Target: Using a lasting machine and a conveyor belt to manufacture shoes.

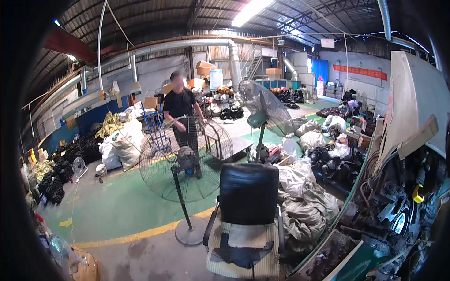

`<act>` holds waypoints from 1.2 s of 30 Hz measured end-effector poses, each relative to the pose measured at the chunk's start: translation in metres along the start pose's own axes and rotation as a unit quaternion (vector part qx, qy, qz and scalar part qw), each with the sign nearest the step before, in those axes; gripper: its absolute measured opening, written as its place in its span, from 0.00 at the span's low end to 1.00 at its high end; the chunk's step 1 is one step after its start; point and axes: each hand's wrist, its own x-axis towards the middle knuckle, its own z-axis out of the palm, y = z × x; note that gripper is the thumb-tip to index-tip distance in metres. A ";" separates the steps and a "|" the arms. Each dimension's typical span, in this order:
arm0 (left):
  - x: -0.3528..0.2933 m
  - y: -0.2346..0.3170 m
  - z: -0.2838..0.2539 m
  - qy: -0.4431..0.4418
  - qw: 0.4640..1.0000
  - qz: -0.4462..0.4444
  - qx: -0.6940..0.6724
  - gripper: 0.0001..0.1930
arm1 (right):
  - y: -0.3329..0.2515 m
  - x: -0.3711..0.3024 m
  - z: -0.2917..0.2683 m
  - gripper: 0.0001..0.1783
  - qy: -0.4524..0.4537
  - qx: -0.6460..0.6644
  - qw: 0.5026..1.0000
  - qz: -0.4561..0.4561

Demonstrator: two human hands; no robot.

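Both the left hand and the right hand are outside my view, so I cannot tell whether they are released, clenched or grasping anything. Nearest to where I'd look for them, at the lower edge right of centre, is an armchair with a glossy black padded back [249, 193] and a cream ribbed seat. It faces me, with a dark, ragged-edged piece of material [241, 255] lying across the seat.

Just left of the chair I see a large pedestal fan with a round wire cage [186, 161], its disc-shaped base on the grey floor [140, 260] near a yellow stripe [140, 237]. A second wire-caged pedestal fan with a green motor [257, 121] rises beyond the chair, its cage tilted.

Behind the first fan's cage a co-worker in black clothes [180, 103] stands on the green floor [117, 201], one arm bent across the waist. Crumpled pale woven sacks [307, 210] are heaped to the chair's right, and dark, grimy machinery [398, 206] fills the far right.
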 end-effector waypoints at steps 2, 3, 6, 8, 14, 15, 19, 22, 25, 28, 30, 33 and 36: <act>0.002 0.001 0.002 0.001 1.000 0.000 0.000 0.36 | 0.016 0.022 0.005 0.20 0.014 -0.045 0.996 -0.075; 0.003 0.002 0.003 0.000 1.000 0.001 -0.002 0.36 | 0.024 0.033 0.008 0.20 0.028 -0.097 0.984 -0.145; 0.006 0.010 0.002 0.002 1.000 0.009 0.001 0.35 | 0.045 0.057 0.012 0.21 0.016 -0.050 0.991 -0.124; 0.014 0.015 -0.006 0.004 1.000 0.021 0.008 0.35 | 0.051 0.059 0.008 0.22 0.016 -0.057 0.991 -0.123; 0.052 0.039 -0.043 0.019 0.997 0.073 0.033 0.35 | 0.024 0.024 0.041 0.17 0.177 0.030 0.976 -0.120; 0.053 0.043 -0.048 0.029 0.996 0.074 0.030 0.35 | -0.005 0.013 0.022 0.18 0.091 0.011 0.988 -0.127; 0.088 0.067 -0.072 0.042 0.993 0.108 0.032 0.35 | 0.109 0.127 0.054 0.15 0.118 -0.035 0.988 -0.094; 0.099 0.082 -0.079 0.048 0.990 0.125 0.033 0.34 | 0.088 0.095 0.051 0.21 0.092 0.049 0.994 -0.022; 0.107 0.089 -0.081 0.047 0.988 0.145 0.031 0.34 | 0.084 0.083 0.044 0.25 0.122 -0.030 0.992 -0.019; 0.113 0.098 -0.089 0.062 0.985 0.155 0.031 0.34 | 0.074 0.083 0.042 0.29 0.110 -0.001 0.994 -0.006; 0.113 0.102 -0.089 0.064 0.985 0.159 0.027 0.34 | 0.069 0.077 0.039 0.28 0.139 -0.038 0.989 -0.025; 0.117 0.106 -0.090 0.071 0.985 0.159 0.020 0.34 | 0.051 0.048 0.032 0.29 0.162 -0.084 0.981 -0.059; 0.118 0.110 -0.092 0.081 0.984 0.158 0.015 0.33 | 0.057 0.061 0.041 0.30 0.182 -0.118 0.973 -0.074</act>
